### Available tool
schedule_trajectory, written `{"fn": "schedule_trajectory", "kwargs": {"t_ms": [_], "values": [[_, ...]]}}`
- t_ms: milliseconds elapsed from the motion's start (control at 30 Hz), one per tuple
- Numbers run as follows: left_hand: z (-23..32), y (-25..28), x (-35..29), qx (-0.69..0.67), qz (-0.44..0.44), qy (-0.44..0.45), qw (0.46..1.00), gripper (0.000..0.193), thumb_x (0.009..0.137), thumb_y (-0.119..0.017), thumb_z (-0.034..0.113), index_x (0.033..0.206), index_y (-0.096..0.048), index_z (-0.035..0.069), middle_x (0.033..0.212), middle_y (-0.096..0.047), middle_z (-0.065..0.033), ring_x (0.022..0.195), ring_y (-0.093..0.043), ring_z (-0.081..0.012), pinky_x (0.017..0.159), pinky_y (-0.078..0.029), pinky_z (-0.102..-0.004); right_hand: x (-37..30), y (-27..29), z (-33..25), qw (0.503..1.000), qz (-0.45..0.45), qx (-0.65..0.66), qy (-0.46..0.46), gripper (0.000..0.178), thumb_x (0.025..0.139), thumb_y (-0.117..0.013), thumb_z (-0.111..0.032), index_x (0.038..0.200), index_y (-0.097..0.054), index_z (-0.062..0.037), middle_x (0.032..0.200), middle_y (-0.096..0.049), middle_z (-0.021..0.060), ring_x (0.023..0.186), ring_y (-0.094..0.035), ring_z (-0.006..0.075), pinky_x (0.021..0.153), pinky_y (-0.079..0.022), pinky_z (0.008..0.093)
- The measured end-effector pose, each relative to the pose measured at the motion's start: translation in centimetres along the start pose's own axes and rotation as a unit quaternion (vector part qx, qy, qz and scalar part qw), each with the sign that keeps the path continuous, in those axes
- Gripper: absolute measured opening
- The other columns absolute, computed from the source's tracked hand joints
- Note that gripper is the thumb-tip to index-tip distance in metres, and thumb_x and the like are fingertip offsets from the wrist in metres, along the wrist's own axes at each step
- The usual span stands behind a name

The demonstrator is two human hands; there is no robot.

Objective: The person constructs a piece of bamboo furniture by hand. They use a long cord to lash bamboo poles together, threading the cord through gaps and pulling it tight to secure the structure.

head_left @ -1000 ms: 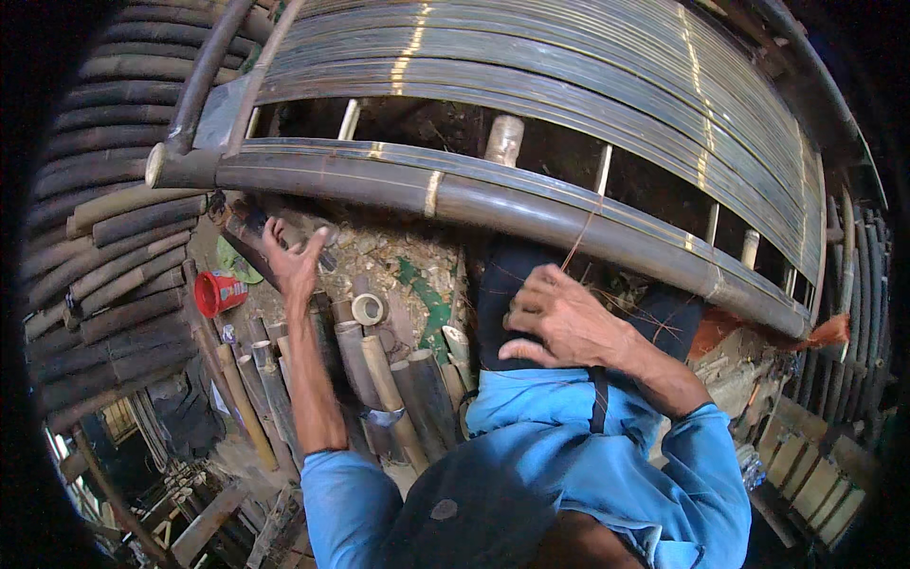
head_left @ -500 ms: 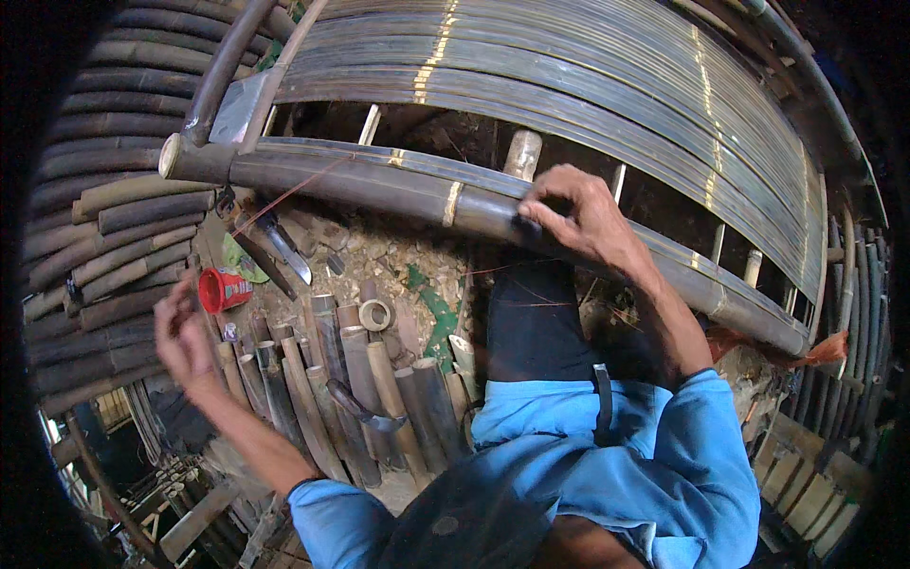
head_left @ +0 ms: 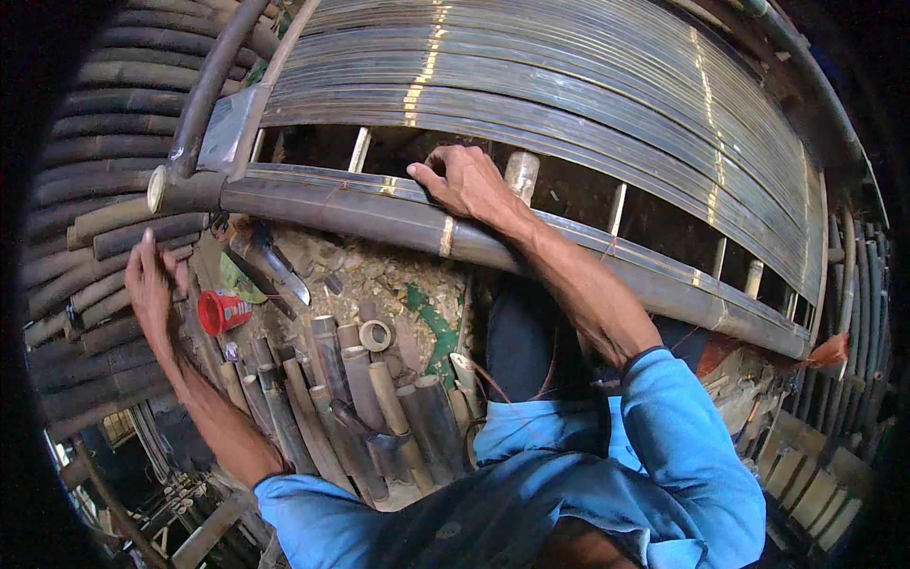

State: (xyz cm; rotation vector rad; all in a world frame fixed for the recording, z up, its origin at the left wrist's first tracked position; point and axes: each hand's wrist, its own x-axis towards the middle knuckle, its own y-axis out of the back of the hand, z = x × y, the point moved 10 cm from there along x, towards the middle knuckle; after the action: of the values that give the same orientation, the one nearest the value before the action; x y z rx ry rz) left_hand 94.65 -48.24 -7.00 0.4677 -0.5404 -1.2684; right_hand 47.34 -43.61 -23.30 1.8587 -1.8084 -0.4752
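Nearby, red bucket [head_left: 227,312] hides its contents; left hand [head_left: 154,284] loosely open, right hand [head_left: 463,182] curled, grip unclear

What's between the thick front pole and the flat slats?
The head view shows thin strips, the right hand over them, then a dark gap crossed by pale sticks and a thicker stub.

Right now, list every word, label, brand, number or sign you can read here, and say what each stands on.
None can be read.
Red tub: light marks on its side look like print, but they are too small and blurred to read.
Dark bamboo rail: no lettering that I can make out.
Blue sleeves: no lettering that I can make out.
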Motion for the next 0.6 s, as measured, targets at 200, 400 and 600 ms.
{"fn": "schedule_trajectory", "kwargs": {"t_ms": [200, 400, 600], "values": [[-10.1, 14.0, -7.2, 0.143, 0.033, 0.033, 0.989, 0.041, 0.104, -0.058, 0.039, 0.076, -0.054, 0.009, 0.071, -0.036, 0.0082, 0.063, -0.032, -0.0053, 0.057, -0.028, -0.0256, 0.0, -0.9, -1.9, 0.996, -0.001, -0.084, 0.022, 0.042, 0.095, -0.060, -0.036, 0.085, -0.073, 0.0020, 0.079, -0.068, 0.0297, 0.079, -0.068, 0.0483, 0.078, -0.055, 0.0547], [-12.5, 21.2, -21.7, 0.175, -0.071, 0.243, 0.951, 0.043, 0.096, -0.066, 0.046, 0.071, -0.057, 0.012, 0.067, -0.045, 0.0090, 0.059, -0.034, -0.0044, 0.055, -0.023, -0.0248, -0.1, -0.1, -1.5, 0.996, 0.001, -0.086, 0.015, 0.045, 0.096, -0.057, -0.038, 0.089, -0.074, 0.0020, 0.082, -0.069, 0.0313, 0.082, -0.068, 0.0492, 0.082, -0.055, 0.0554], [-18.6, 35.3, -30.2, -0.287, 0.179, 0.177, 0.924, 0.016, 0.101, -0.061, 0.022, 0.098, -0.060, 0.006, 0.089, -0.058, -0.0007, 0.064, -0.048, -0.0110, 0.056, -0.040, -0.0277, 0.1, -1.1, -1.8, 0.998, -0.035, -0.053, -0.022, 0.043, 0.094, -0.058, -0.037, 0.092, -0.075, 0.0021, 0.084, -0.069, 0.0325, 0.085, -0.068, 0.0500, 0.084, -0.054, 0.0550]]}}
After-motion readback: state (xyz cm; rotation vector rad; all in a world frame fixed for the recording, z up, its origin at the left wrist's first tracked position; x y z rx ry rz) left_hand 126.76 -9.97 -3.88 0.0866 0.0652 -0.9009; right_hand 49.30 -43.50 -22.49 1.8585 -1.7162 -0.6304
